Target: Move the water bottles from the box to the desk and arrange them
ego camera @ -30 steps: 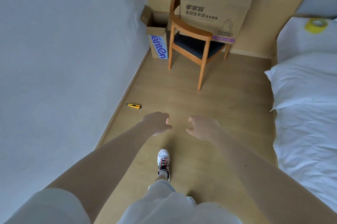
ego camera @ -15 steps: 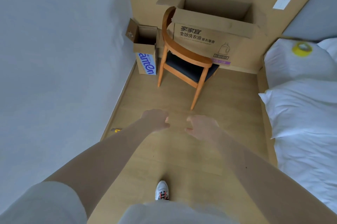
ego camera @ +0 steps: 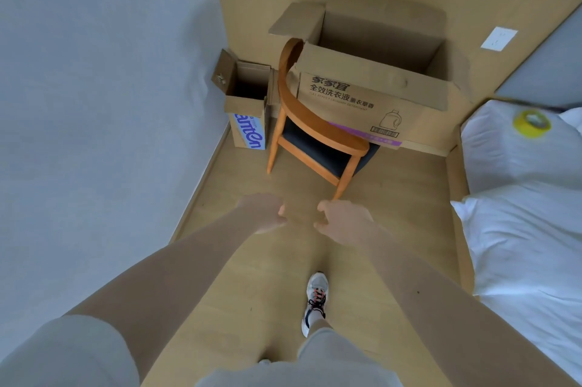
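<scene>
Your left hand, right hand: loosely curled, empty, close together over floor. Small open box, blue "anten" print, stands in corner beside chair; contents unseen. Larger carton reads "全效洗衣液".

My feed shows the left hand and right hand loosely curled, holding nothing. Ahead there's a wooden chair with a dark seat, a big open cardboard box behind it and a small open blue-lettered carton just beside it.
</scene>
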The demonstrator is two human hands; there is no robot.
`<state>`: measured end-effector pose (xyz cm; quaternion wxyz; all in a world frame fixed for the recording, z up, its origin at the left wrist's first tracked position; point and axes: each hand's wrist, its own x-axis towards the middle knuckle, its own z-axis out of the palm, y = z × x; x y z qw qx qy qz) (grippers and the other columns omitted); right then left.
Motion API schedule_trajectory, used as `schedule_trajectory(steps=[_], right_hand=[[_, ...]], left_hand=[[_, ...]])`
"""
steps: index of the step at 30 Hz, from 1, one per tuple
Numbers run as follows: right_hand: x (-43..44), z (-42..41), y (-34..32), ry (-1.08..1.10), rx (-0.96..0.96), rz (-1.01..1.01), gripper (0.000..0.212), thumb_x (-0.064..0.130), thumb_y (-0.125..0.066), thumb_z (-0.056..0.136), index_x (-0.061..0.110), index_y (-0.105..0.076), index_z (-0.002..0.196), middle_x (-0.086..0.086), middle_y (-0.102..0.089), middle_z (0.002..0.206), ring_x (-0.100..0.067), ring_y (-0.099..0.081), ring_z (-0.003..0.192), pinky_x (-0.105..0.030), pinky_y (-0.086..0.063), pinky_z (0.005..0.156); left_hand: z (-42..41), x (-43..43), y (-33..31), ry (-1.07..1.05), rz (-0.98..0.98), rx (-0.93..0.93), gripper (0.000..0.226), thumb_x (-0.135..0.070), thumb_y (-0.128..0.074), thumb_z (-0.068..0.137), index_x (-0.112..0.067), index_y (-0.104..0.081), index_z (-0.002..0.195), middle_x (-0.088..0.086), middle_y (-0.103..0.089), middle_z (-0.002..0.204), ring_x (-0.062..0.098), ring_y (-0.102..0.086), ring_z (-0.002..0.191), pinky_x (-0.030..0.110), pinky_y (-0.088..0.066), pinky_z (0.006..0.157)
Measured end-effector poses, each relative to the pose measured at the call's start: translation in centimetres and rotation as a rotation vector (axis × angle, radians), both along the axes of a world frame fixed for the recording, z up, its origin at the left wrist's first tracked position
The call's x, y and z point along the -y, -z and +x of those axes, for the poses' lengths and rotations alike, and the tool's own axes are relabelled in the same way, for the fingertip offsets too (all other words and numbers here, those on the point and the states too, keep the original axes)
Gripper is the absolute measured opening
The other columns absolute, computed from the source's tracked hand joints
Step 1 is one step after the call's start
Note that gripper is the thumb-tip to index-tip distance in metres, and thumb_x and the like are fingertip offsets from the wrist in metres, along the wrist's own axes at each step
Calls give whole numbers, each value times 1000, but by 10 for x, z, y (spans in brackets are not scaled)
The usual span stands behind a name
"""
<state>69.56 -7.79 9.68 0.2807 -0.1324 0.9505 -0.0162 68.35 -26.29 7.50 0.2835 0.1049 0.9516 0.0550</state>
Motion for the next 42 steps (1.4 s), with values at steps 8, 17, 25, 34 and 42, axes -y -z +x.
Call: schedule_trajectory(steps=[8,17,25,34,42], right_hand=[[-50,-122,-14,9,-129,-110,43,44,-44,98,15,-48,130,-4,-58,118,-26,-57,108,-37,-45,83],[-110,-206,-13,47,-162,-116,40,41,-45,98,15,-48,127,-6,-56,119,-28,-55,109,-37,-41,81],[-138,-256,-18,100,-209,-136,43,39,-45,98,16,-46,134,-5,-56,127,-27,-53,116,-37,-42,89],[-166,-340,-22,262,-221,-161,42,43,-46,98,19,-48,132,-5,-58,126,-26,-56,112,-40,-47,91],[-176,-442,-33,362,-292,-105,40,43,-48,96,20,-48,129,-4,-56,128,-26,-56,112,-34,-42,77]], left_hand=[[-119,-50,-44,-4,-67,-84,30,-38,-49,94,-20,-59,115,0,-60,117,20,-55,110,35,-49,89],[-198,-123,-48,81,-56,-85,25,-31,-48,94,-15,-59,110,2,-63,107,20,-59,100,35,-53,84],[-268,-150,-50,155,-42,-152,31,-37,-51,94,-14,-60,115,3,-64,111,20,-58,102,34,-51,82],[-388,-187,-61,254,24,-280,27,-44,-48,96,-25,-58,113,-2,-62,113,17,-54,93,27,-39,64],[-500,-196,-70,310,42,-294,32,-40,-45,97,-21,-59,119,4,-61,117,23,-58,103,30,-39,70]])
